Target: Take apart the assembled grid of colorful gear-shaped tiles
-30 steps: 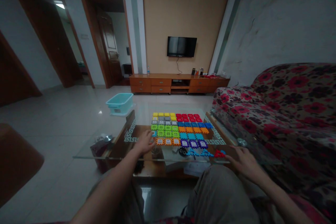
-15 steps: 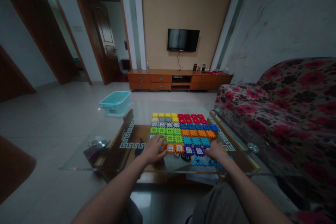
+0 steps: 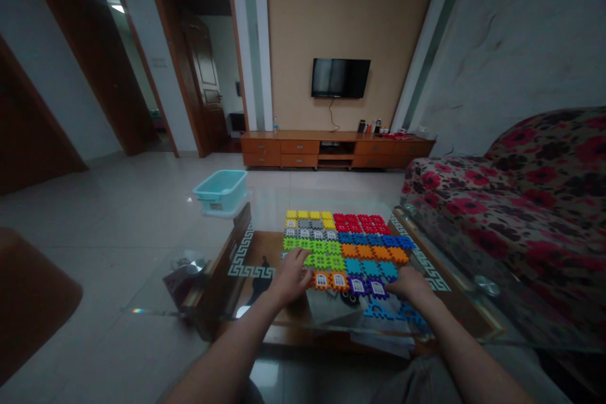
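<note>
Interlocking plastic building tiles lie flat on the glass table in colour blocks. My left hand (image 3: 292, 278) rests at the left front of the layout, fingers and thumb apart, over the green tiles (image 3: 320, 261) and beside the orange window tiles (image 3: 322, 281). At the right front is my right hand (image 3: 411, 284), fingers curled in, its thumb side against a purple window tile (image 3: 377, 288) and close to the light blue tiles (image 3: 369, 269). Whatever lies inside those fingers is hidden. Farther back are yellow tiles (image 3: 310, 215), red tiles (image 3: 360, 223) and grey tiles (image 3: 310, 225).
Blue arch-shaped pieces (image 3: 377, 309) and black wheels (image 3: 350, 298) sit in front of the tiles. The glass table (image 3: 156, 293) has a patterned border. Beyond its left side, a turquoise bin (image 3: 220, 192) stands on the floor. A floral sofa (image 3: 521, 202) borders the right.
The view has shifted slightly, so everything appears a little farther right and lower. Both hands keep about the same places on the tiles.
</note>
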Demonstrator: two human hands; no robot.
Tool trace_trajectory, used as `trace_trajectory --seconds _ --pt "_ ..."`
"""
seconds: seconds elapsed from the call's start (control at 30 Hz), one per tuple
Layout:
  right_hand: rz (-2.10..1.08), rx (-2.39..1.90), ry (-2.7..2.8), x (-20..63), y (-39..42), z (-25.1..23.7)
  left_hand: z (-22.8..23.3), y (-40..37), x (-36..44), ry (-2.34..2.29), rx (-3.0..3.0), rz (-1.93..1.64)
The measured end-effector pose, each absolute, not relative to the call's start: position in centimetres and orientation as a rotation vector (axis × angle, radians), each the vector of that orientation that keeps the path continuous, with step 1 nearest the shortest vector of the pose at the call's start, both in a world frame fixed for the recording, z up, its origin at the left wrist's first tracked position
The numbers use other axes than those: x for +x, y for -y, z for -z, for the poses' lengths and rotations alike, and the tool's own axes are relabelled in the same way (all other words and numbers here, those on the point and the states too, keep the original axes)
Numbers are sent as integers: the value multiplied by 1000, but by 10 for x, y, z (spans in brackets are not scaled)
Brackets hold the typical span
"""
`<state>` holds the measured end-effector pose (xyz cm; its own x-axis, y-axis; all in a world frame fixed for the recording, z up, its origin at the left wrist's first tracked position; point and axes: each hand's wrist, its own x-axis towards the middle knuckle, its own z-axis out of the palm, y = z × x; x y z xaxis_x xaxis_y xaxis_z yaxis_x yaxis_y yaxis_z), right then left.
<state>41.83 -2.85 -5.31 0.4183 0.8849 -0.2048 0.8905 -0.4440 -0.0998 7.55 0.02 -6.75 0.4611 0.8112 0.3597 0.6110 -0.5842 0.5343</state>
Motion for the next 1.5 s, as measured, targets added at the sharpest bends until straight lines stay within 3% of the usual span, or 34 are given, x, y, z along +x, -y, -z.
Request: trace_trajectory --seconds 0.37,0.7,0.97,1.13,1.27,1.5 --pt "282 2706 -1582 416 31 61 75 -6 71 -1253 2352 -816" --pt "91 2595 -1939 355 3 41 85 -1 80 -1291 2497 -578" --pt "344 2499 -2526 303 -37 49 101 -21 92 -1764 2246 -670" --pt "66 2816 -2134 378 -55 60 94 -13 92 -1783 2307 -451" --pt "108 2953 -1659 427 -55 89 90 -10 96 -1786 2333 -334" --pt "150 2728 -1827 380 -62 107 96 -25 96 -1908 2261 -380"
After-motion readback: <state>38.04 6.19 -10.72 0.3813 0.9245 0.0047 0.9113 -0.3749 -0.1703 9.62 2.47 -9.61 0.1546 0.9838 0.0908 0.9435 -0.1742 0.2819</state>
